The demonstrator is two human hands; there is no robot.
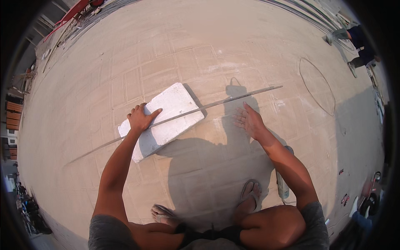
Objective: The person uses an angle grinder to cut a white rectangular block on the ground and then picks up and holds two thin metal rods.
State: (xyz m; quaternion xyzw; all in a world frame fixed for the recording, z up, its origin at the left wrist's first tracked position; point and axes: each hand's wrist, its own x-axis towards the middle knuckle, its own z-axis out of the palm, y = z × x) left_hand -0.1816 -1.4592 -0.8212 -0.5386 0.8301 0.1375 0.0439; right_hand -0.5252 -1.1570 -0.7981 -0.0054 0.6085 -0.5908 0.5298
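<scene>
A white rectangular block [177, 100], rough like lightweight concrete, lies aslant on the ground. Across its top runs a long thin metal bar [233, 98], both ends reaching well past the block. My left hand [141, 117] bears down on the block's left part, fingers over its far edge and thumb on the top face; the bar passes beneath this hand. My right hand [249, 121] hovers right of the block, just below the bar, fingers stretched and holding nothing. Partly hidden by my right forearm is a long grey-green corded power tool [283, 187].
A wire loop [318, 85] lies to the right. Another person's legs [354, 48] appear at upper right. Long dark rods [300, 12] lie along the far edge. My sandalled feet [250, 193] flank a shadow; motorbikes [29, 210] stand far left.
</scene>
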